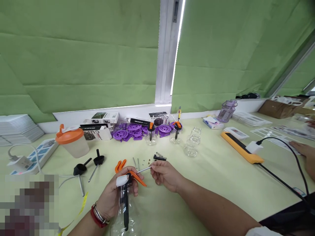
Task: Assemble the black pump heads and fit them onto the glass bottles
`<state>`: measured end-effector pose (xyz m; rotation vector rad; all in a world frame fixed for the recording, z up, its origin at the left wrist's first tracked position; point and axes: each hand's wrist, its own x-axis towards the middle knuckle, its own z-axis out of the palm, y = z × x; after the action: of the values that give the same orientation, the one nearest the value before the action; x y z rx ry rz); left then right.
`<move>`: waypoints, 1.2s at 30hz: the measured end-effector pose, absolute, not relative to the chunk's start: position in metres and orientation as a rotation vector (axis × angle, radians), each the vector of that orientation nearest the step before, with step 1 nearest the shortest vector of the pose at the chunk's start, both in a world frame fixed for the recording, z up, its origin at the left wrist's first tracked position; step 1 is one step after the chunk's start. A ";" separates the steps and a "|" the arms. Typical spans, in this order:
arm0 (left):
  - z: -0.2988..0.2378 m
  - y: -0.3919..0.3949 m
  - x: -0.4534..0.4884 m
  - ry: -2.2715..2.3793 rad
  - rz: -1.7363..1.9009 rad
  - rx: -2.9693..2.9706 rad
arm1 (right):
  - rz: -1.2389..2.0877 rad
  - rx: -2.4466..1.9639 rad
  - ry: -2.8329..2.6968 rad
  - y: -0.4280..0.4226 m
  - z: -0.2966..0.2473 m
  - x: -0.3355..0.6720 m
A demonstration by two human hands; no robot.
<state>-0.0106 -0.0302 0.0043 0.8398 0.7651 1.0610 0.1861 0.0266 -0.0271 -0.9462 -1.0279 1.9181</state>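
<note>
My left hand (113, 193) is closed round the neck of a clear bottle (133, 216). The bottle has a black handle-like strip down its side, a black head with a white part, and an orange lever (138, 179) sticking out to the right. Between the fingertips of my right hand (164, 175) is a thin metal rod (144, 169), its far end at the orange lever. Behind my hands lie two loose orange levers (120, 166), two metal pins (136, 163), tiny brass-coloured bits and a black part with a spring (159, 157).
Two bottles with orange and black tops (151, 136) stand at the back by purple plastic parts (135, 131). Clear empty bottles (191, 147) are right of them. Black funnel-like parts (80, 169) and an orange-lidded jug (73, 142) lie left; an orange power strip (242, 147) and another person's hand (301, 149) are right.
</note>
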 end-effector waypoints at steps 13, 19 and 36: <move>-0.002 -0.027 -0.015 0.665 1.069 0.781 | 1.952 -1.031 -1.012 0.033 -0.032 0.187; 0.000 -0.027 -0.014 0.686 1.061 0.778 | 1.963 -1.037 -1.010 0.033 -0.032 0.187; 0.004 -0.021 -0.032 0.648 1.322 0.616 | 0.389 -1.383 -2.471 0.036 -0.035 0.182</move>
<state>-0.0317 -0.0206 0.0040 0.6164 0.6485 1.3218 0.1824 0.0357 -0.0346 -1.3828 -2.4711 0.3890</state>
